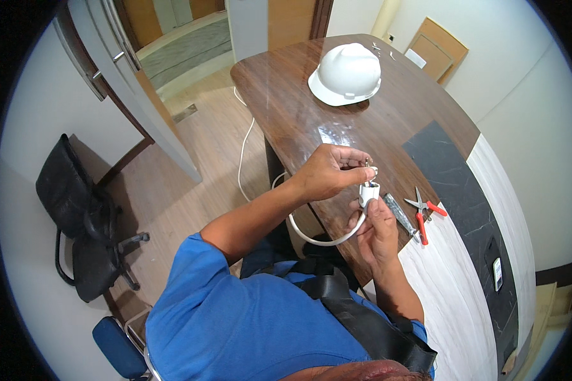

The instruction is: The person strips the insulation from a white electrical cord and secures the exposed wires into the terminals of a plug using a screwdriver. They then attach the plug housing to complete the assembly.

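My right hand (376, 232) is closed around a white plug housing (368, 192), held upright over the table's near edge. From its lower end a thick white cable (324, 242) loops left and down past the edge. Just above the housing, my left hand (333, 170) pinches a small white plug insert (374, 171) with metal showing on it. The fingers partly cover this piece, and I cannot tell whether it touches the housing. To the right of my hands lie red-handled pliers (422, 219), spread apart, and a grey-handled tool (398, 214).
A white hard hat (346, 73) sits on the brown wooden table (279, 95). Dark and white panels (451, 165) cover its right side, with a phone-like device (497, 274) there. White cable (243, 159) runs along the floor. A black chair (86, 222) stands left, by an open door.
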